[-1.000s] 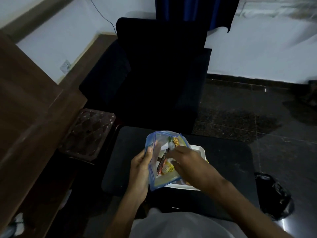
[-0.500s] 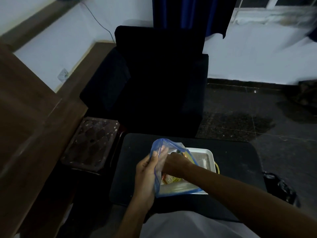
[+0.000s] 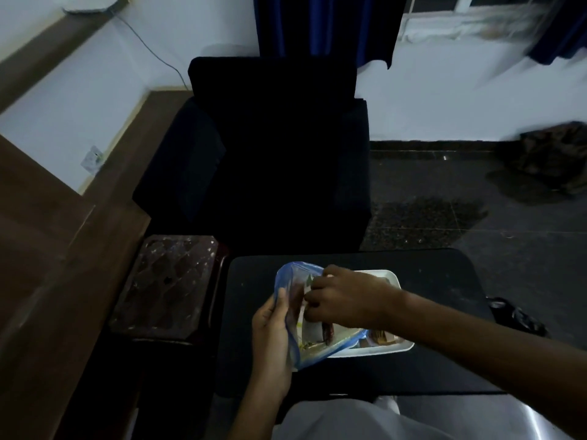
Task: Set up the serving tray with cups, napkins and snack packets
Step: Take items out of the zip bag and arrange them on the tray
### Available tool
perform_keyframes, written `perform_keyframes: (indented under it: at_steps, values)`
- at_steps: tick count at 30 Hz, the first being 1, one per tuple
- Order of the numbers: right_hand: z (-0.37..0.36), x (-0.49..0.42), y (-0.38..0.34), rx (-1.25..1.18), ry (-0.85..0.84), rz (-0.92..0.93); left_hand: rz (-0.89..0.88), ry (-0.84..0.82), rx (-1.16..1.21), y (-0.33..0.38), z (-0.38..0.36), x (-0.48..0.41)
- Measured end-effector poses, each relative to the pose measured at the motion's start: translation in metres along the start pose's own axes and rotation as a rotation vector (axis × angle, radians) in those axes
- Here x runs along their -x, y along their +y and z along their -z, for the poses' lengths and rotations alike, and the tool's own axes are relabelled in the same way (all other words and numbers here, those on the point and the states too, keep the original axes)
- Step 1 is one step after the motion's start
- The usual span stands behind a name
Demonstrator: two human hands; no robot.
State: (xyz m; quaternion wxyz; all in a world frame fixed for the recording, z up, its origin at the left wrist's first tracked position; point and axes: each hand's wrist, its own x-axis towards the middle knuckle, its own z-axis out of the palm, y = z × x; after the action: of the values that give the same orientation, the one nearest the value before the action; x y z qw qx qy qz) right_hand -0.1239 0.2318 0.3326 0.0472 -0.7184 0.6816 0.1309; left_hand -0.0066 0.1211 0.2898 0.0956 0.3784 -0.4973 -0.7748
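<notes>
Mostly the head view is dim, and much fine detail is lost. The right hand (image 3: 346,296) reaches from the right into the mouth of a clear zip bag (image 3: 293,277) with a blue sealing edge. Its fingers are curled close together there, but the tips are hidden by the film, so I cannot tell what they close on. The left hand (image 3: 273,328) grips the bag's near left side, thumb over the crinkled plastic and the other fingers out of sight behind it.

Snack packets (image 3: 327,333) show through the film: one narrow and dark reddish, others pale or yellowish, their print unreadable. The bag stands tilted over the left end of a white serving tray (image 3: 392,277), a shallow rectangle with rounded corners and a raised rim. Arm and bag cover most of its floor. At its near right end lie brownish loose packets (image 3: 382,336), too murky to name.

The tray rests on a matt black table (image 3: 438,281), its near edge partly covered by a pale garment (image 3: 349,420). Beyond stands a black armchair (image 3: 276,154), almost featureless in shadow, with a blue curtain (image 3: 317,23) above it cut off by the top edge. Left of the table is a small stand (image 3: 168,284) with a glossy, diamond-patterned top, and beside that a brown wood-grain desk (image 3: 47,249). On the speckled stone floor (image 3: 476,201) lies a shiny black bag (image 3: 514,315), partly behind the table.
</notes>
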Motion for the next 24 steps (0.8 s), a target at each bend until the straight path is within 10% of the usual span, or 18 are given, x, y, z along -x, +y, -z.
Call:
perform_keyframes:
  at_steps: [14,24]
  values:
    - [-0.003,0.14,0.011,-1.012,0.606,-0.771,-0.015,-0.195,-0.017,-0.009,-0.004,0.014]
    - [-0.209,0.239,0.039,-1.772,0.814,-1.669,0.054,-0.061,0.037,-0.04,-0.069,0.04]
